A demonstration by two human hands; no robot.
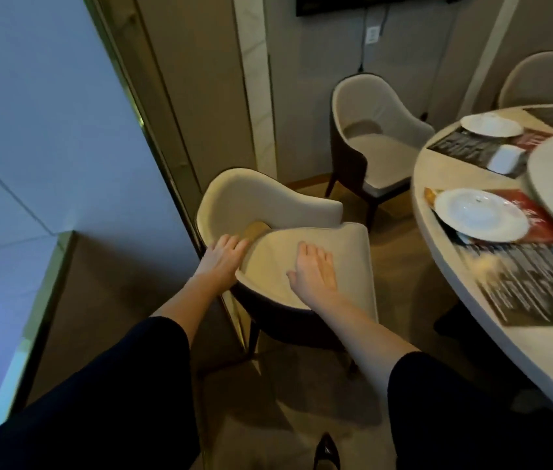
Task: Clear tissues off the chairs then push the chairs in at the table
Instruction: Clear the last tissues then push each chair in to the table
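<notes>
Dim, warm light — table (472, 300) edge perhaps motion-blurred, wide-angle bending.

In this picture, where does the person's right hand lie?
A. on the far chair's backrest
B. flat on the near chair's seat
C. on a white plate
B: the right hand lies with straight fingers on the cream seat of the near chair.

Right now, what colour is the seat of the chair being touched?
The chair seat is cream, shown best in the head view.
</notes>
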